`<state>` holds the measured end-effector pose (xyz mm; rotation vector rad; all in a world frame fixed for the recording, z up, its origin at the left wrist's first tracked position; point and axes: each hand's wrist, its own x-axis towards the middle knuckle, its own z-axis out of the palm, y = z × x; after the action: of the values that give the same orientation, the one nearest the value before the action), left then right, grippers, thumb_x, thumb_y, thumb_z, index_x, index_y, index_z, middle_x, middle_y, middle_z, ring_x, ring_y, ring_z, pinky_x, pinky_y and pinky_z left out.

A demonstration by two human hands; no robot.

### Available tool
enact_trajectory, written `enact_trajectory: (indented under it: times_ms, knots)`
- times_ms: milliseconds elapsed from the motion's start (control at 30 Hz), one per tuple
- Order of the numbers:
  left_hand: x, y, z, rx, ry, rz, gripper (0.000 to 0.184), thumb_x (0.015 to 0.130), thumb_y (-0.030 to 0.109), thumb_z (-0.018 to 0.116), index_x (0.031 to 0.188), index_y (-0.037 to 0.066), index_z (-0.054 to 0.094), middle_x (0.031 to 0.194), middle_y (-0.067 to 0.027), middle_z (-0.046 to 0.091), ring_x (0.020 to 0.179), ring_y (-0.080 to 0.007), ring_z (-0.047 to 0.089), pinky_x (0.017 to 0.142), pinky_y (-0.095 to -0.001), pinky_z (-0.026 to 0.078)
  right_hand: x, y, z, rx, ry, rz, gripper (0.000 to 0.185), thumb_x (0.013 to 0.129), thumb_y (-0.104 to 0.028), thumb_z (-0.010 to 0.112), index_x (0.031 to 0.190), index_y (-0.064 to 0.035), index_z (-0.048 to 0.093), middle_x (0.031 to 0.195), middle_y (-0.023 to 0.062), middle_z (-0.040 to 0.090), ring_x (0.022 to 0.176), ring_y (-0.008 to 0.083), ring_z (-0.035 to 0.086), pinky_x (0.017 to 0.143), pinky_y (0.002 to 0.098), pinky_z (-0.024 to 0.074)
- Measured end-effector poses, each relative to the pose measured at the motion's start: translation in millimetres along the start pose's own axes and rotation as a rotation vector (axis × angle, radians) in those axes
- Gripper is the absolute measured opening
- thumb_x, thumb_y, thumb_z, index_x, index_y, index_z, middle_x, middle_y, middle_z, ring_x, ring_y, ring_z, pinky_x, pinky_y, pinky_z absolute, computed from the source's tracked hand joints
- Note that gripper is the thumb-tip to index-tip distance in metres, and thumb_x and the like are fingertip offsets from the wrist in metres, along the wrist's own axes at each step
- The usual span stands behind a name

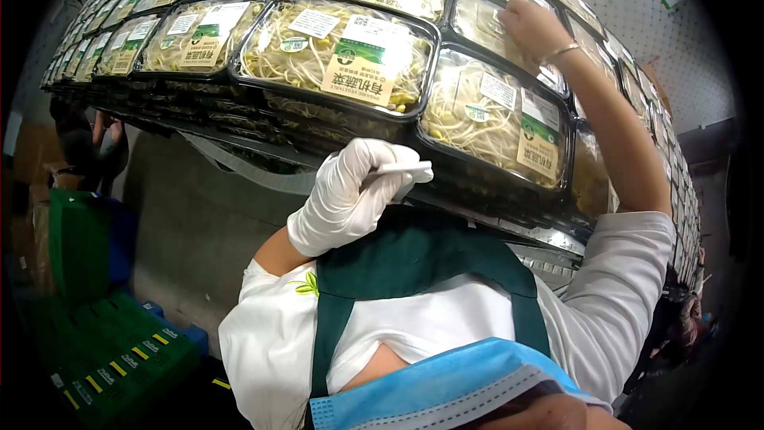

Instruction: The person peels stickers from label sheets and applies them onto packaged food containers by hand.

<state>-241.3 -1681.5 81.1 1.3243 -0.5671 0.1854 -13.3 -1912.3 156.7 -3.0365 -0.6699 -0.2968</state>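
Note:
Rows of clear-lidded black trays of bean sprouts (338, 56) stand stacked across the top, with green and tan labels. My left hand (346, 195), in a white glove, is closed around a thin white flat object (402, 167) just in front of the stack edge. Beside it on the right is another sprout tray (493, 123). My right hand (529, 28), bare with a bracelet at the wrist, rests with curled fingers on a tray lid behind that one. Its fingertips are partly hidden, and anything between them cannot be made out.
Green crates (119, 358) with yellow and white tags stand on the lower left, blue ones beside them. Another person's hands (107, 127) show at the far left. A person (691, 322) is at the far right. A metal edge (541, 235) runs below the stack.

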Motion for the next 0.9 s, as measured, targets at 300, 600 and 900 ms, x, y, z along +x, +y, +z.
enact_trajectory:
  times_ms: [300, 600, 900]
  knots:
    - [1, 10, 7, -0.367, 0.008, -0.137, 0.032, 0.077, -0.012, 0.044, 0.107, -0.001, 0.044, 0.096, -0.0156, 0.057, 0.093, -0.0229, 0.055, 0.076, -0.0306, 0.048, -29, -1, -29, 0.161, 0.007, 0.056, 0.03, 0.085, -0.028, 0.04, 0.086, -0.0009, 0.053, 0.071, 0.0107, 0.054, 0.067, 0.0199, 0.053, 0.06, 0.0309, 0.0425]
    - [5, 0, 1, -0.072, 0.13, 0.05, 0.009, 0.077, -0.002, 0.055, 0.086, -0.001, 0.054, 0.073, -0.0051, 0.059, 0.061, -0.0079, 0.053, 0.052, -0.0192, 0.042, -73, -104, -48, 0.575, 0.258, -0.78, 0.02, 0.065, -0.001, 0.065, 0.082, -0.0077, 0.06, 0.077, 0.0057, 0.06, 0.07, 0.0136, 0.056, 0.064, 0.0236, 0.0458]
    - [-9, -7, -43, 0.313, 0.041, 0.131, 0.013, 0.072, -0.008, 0.058, 0.078, 0.001, 0.051, 0.083, -0.0118, 0.056, 0.07, -0.0157, 0.059, 0.059, -0.0237, 0.047, 104, 45, 17, -0.265, 0.087, 0.108, 0.027, 0.079, -0.035, 0.045, 0.091, -0.0126, 0.056, 0.089, 0.0135, 0.059, 0.083, 0.031, 0.055, 0.073, 0.0369, 0.043]
